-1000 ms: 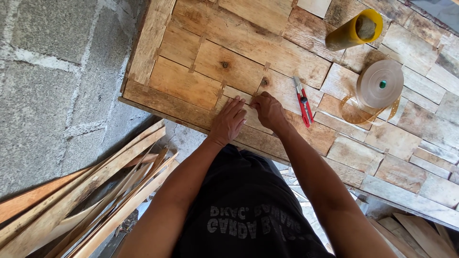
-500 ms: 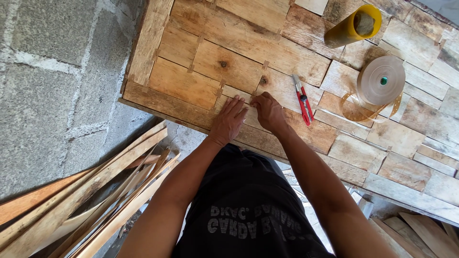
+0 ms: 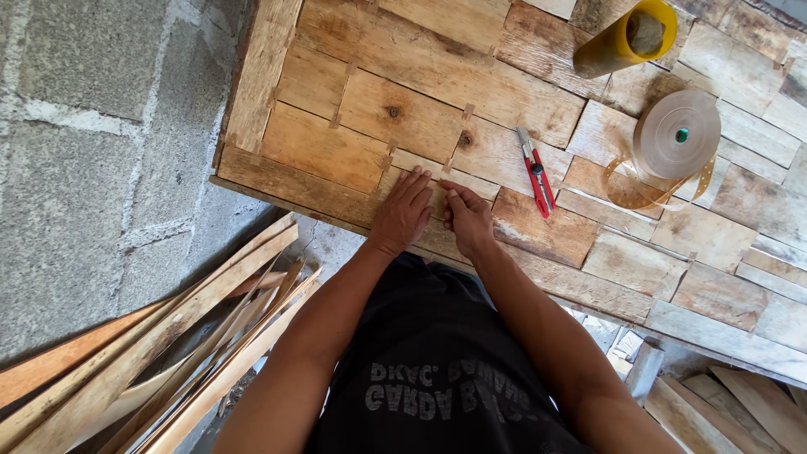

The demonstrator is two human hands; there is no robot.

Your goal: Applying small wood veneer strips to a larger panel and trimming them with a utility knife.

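A panel of flat wood veneer pieces (image 3: 403, 118) lies on a work surface, its pieces joined by short strips of brown tape. My left hand (image 3: 403, 210) lies flat on the panel near its front edge, fingers apart. Right beside it, my right hand (image 3: 467, 217) presses its fingertips onto a seam between two pieces, where a small tape strip sits. Neither hand holds a tool.
A red utility knife (image 3: 535, 172) lies just right of my hands. A big roll of brown paper tape (image 3: 677, 139) and a yellow roll (image 3: 626, 38) sit further right. Loose wood strips (image 3: 160, 353) are stacked on the concrete floor at lower left.
Both hands have slid slightly toward me along the seam; my right hand has come off the knot area and now presses lower on the panel.
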